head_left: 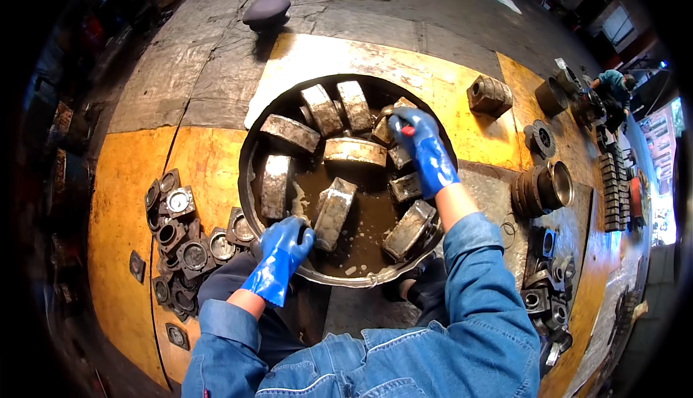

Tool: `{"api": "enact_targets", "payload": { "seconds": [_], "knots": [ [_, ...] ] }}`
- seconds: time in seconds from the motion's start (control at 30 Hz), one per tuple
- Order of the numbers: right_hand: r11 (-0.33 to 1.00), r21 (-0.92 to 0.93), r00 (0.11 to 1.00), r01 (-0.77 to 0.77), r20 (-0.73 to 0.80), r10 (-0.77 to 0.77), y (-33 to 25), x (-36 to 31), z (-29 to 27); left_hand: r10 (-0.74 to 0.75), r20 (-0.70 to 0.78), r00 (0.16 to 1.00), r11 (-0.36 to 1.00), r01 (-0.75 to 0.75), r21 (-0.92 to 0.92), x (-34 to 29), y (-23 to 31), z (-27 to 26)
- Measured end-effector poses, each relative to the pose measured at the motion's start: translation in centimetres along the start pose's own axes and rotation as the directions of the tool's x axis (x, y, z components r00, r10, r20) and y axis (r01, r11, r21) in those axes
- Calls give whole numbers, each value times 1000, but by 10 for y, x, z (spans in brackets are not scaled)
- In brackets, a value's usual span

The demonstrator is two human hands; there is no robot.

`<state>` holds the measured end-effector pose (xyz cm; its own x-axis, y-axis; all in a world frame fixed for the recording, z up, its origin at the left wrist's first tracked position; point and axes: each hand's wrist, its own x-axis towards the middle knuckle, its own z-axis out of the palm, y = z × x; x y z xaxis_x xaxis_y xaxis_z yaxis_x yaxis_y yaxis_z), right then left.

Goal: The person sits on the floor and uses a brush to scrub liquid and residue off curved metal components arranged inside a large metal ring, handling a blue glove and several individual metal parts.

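A round dark metal basin (247, 203) with murky brown liquid stands before me. In it lie several thick, blocky metal parts with curved faces, wet and grimy, among them one across the middle (355, 152) and a tilted one (335, 214) nearer me. My right hand (420, 138), in a blue rubber glove, is closed around something with a red end (408, 131), over the blocks at the basin's right. The rest of that object is hidden. My left hand (284, 245), gloved alike, rests at the near-left rim, thumb apart from the fingers, nothing visible in it.
Small metal castings with round holes (193, 255) are heaped left of the basin; more (556, 311) lie at the right. Metal rings (556, 185) and a squarish block (490, 96) stand to the right. A dark padded stool (266, 13) is beyond. Another person (615, 87) works far right.
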<state>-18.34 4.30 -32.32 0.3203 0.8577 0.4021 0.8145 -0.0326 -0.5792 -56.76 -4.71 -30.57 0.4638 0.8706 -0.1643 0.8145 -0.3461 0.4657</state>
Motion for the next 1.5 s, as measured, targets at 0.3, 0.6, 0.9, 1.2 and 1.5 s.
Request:
{"api": "enact_targets", "payload": {
  "seconds": [0.3, 0.6, 0.9, 1.2, 1.5],
  "knots": [
    [993, -81, 886, -83, 450, 110, -47, -46, -73, 105, -150, 983, 991, -115, -65, 13, 1, 18],
    [775, -617, 631, 134, 657, 414, -83, -138, 24, -66, 59, 996, 965, 78, -251, 41, 6, -5],
    [943, -244, 598, -228, 729, 333, -99, -60, -58, 39, -503, 863, 938, -206, -280, 68, 17, -56],
    [954, 195, 946, 227, 191, -263, -39, 23, -12, -88, -181, 980, 863, -16, -504, 82, 21, -52],
    [955, -11, 887, -295, 368, 278, -58, 128, 39, -169, -173, 970, 754, 14, -657, 87, 19, -58]
  ]
}}
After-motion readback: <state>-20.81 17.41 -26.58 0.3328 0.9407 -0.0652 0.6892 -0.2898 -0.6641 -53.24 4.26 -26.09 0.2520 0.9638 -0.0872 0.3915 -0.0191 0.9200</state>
